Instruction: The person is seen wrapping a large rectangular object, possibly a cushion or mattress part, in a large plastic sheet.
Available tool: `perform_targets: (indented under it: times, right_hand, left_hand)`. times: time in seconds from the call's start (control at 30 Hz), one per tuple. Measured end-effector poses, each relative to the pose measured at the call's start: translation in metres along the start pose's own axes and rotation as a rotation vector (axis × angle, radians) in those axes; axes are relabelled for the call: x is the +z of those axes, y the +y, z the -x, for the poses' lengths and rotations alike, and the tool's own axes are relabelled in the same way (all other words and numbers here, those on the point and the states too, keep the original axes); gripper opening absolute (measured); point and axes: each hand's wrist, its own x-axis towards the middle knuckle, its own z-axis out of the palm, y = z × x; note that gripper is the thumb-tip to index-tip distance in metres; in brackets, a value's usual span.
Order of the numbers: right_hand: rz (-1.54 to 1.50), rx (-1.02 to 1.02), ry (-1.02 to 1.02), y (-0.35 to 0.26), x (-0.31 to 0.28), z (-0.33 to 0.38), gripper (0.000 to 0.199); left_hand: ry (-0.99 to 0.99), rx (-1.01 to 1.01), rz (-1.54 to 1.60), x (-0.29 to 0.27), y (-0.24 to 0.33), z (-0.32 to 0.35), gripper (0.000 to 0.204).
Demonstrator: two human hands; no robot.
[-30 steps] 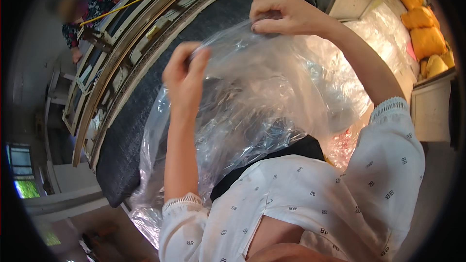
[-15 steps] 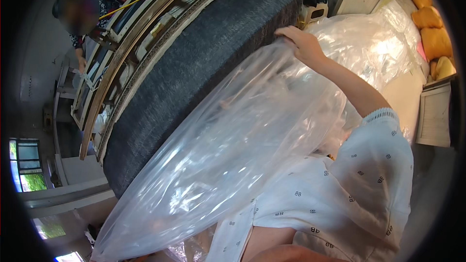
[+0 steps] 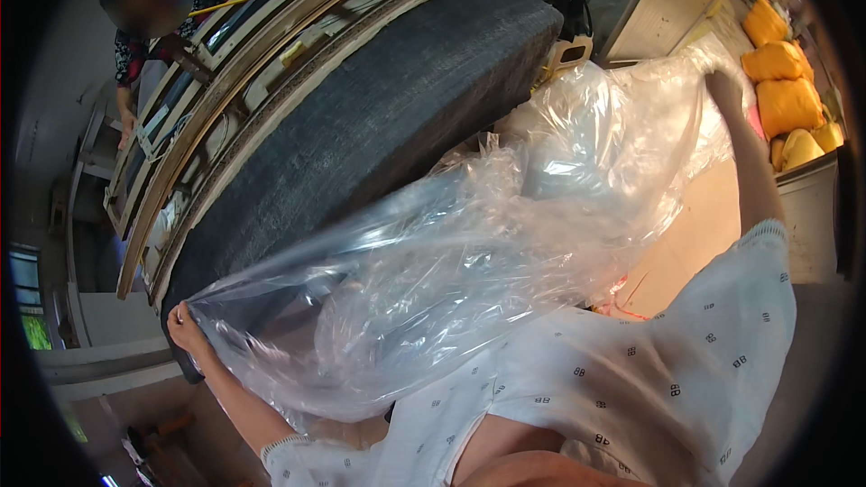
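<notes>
My left hand point(image 3: 187, 328) pinches a gathered edge of a clear plastic sheet point(image 3: 424, 280), close to the lower end of a dark grey upholstered sofa piece point(image 3: 343, 117). From there the sheet stretches in taut folds and bunches up in front of my body. Out at the far right, my right hand point(image 3: 722, 88) is closed on another part of the sheet, its fingers partly in shadow. The sofa piece lies tipped over, its cushioned side towards me and its wooden frame point(image 3: 244, 63) on the far side.
Beyond the frame a person point(image 3: 149, 13) reaches out with both arms. Yellow bundles point(image 3: 785, 108) are stacked at the right, above a pale cabinet point(image 3: 807, 207). A wooden panel point(image 3: 672, 4) leans at the back, beside a small black-and-cream object point(image 3: 570, 45).
My right hand has swung outward to the right with the plastic. My left hand has come into view at the lower left, holding the sheet's edge. The sheet has slackened off the sofa piece.
</notes>
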Motion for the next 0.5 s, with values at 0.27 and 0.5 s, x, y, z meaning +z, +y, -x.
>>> perform_targets:
  times: [0.27, 0.5]
  right_hand:
    - [-0.862, -0.499, 0.665, -0.284, -0.185, -0.065, 0.034]
    - [-0.458, -0.528, -0.061, -0.365, -0.022, -0.064, 0.054]
  left_hand:
    - [0.105, -0.041, -0.212, 0.005, -0.033, 0.003, 0.034]
    - [-0.108, -0.223, -0.064, -0.026, -0.113, -0.004, 0.030]
